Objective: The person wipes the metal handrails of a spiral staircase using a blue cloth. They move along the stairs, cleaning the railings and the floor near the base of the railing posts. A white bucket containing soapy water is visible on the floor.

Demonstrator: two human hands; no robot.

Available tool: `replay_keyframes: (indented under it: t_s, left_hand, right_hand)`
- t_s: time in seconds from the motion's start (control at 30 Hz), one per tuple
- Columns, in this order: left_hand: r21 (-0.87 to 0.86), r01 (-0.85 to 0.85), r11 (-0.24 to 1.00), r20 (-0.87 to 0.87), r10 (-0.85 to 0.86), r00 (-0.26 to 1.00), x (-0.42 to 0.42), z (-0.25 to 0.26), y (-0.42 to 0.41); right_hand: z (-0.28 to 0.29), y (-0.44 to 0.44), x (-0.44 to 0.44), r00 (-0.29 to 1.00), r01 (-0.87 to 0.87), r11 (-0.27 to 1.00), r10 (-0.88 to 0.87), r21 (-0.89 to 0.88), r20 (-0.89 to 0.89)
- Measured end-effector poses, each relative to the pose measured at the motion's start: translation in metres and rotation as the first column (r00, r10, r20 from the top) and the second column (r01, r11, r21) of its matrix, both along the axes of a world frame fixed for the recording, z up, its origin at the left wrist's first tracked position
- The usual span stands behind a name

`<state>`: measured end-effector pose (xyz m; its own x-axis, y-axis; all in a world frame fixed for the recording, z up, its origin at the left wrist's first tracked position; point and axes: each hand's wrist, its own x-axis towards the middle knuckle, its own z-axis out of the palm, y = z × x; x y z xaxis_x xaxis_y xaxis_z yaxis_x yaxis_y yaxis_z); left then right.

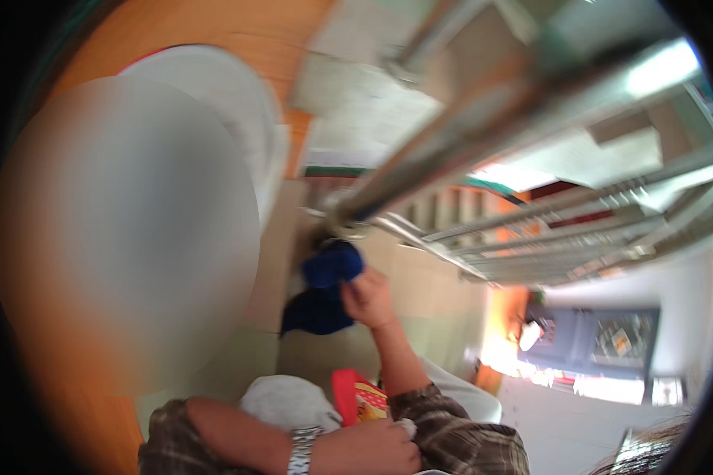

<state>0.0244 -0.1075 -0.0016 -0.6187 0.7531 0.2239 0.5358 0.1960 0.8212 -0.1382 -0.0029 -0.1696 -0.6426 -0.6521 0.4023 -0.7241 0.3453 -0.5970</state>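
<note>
My right hand (368,297) reaches forward with its fingers closed on a dark blue cloth (327,273), whose lower part hangs loose. The cloth lies against the lower end of a shiny metal post (428,148), part of a railing. My left hand (362,448), with a metal watch band at its wrist, rests across my body beside my right sleeve; a bit of whitish material shows at its fingers, and whether it grips this I cannot tell. A red and yellow patterned item (362,398) shows just beyond it. The view is blurred.
Metal railing bars (540,231) run off to the right. A round white object (214,77), partly hidden by a blurred patch, stands at the upper left on an orange surface (261,29). Stair-like steps (451,208) show behind the railing, and a grey door (570,338) is farther right.
</note>
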Motion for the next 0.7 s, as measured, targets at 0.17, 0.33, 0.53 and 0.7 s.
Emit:
replay_keyframes:
  t_s: [0.17,0.33,0.53,0.7]
  left_hand:
    - [-0.064,0.116,0.991,-0.010,-0.117,0.993,-0.009,0.015,0.002]
    - [-0.015,0.131,0.991,-0.038,-0.132,0.991,-0.006,0.007,0.007]
    - [-0.045,0.148,0.988,-0.034,-0.150,0.988,-0.007,0.010,-0.001]
    - [-0.039,0.158,0.987,-0.049,-0.160,0.986,-0.010,0.011,-0.002]
  right_hand:
    - [0.003,0.022,-0.008,0.988,-0.042,0.990,0.061,0.131,-0.144]
    - [-0.021,0.033,-0.001,0.944,0.270,0.962,-0.271,-0.032,-0.190]
    - [-0.026,-0.008,-0.009,0.756,0.653,0.623,-0.576,-0.431,0.312]
    - [-0.020,0.001,0.005,0.838,0.520,0.782,-0.388,-0.343,0.385]
